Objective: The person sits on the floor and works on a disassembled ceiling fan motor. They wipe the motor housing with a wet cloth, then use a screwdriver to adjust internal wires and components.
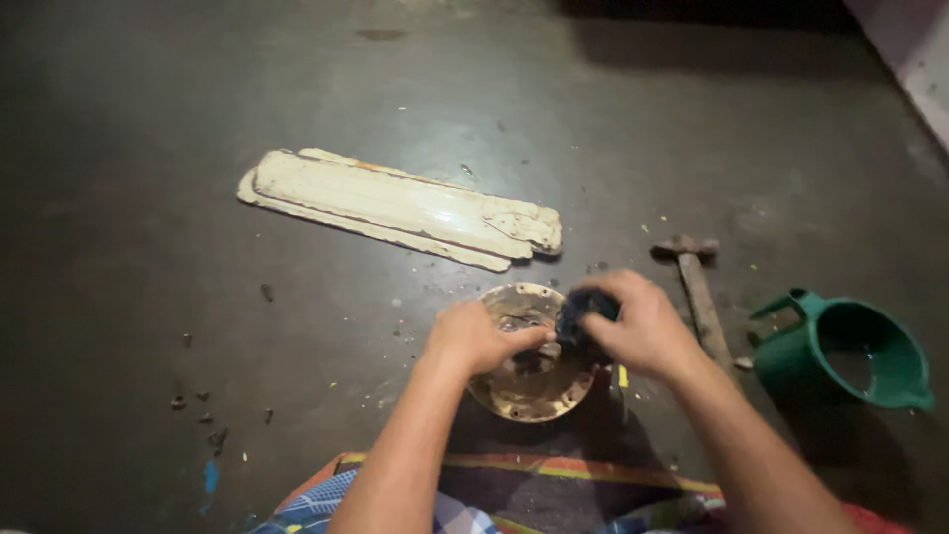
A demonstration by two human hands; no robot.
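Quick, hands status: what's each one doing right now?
Left hand: fingers curled, gripping the round metal disc on the floor.
Right hand: closed on a dark rag, pressed to the disc.

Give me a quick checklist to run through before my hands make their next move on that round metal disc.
1. Left hand steadying the round metal disc: ok.
2. Right hand gripping the dark rag: ok.
3. Rag touching the disc: cannot tell.
4. Hammer apart from the hands, on the floor: ok.
5. Green jug upright, beside the right arm: ok.
6. Cream blades away from the disc: ok.
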